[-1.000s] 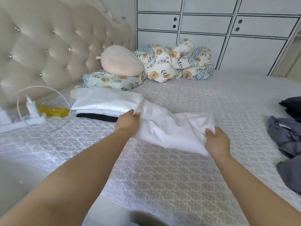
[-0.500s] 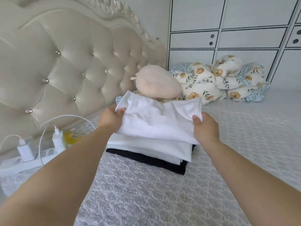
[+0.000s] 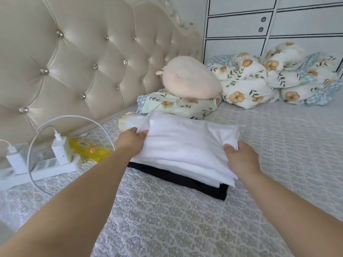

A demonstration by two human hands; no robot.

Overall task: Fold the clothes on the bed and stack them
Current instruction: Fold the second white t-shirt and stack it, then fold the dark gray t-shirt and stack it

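Bed [image 3: 185, 219] with a patterned cover carries everything; near its headboard [image 3: 74, 62] edge lies a stack [image 3: 185, 175] of folded clothes, black piece at the bottom, white above. On top sits a folded white garment [image 3: 185, 143]. The left hand [image 3: 130, 140] pinches its left edge, the right hand [image 3: 241, 157] grips its right corner, fingers curled into the cloth. The step in hand seems to be placing this piece on the stack. Next, I think both hands must let go and smooth it flat, edges in line.
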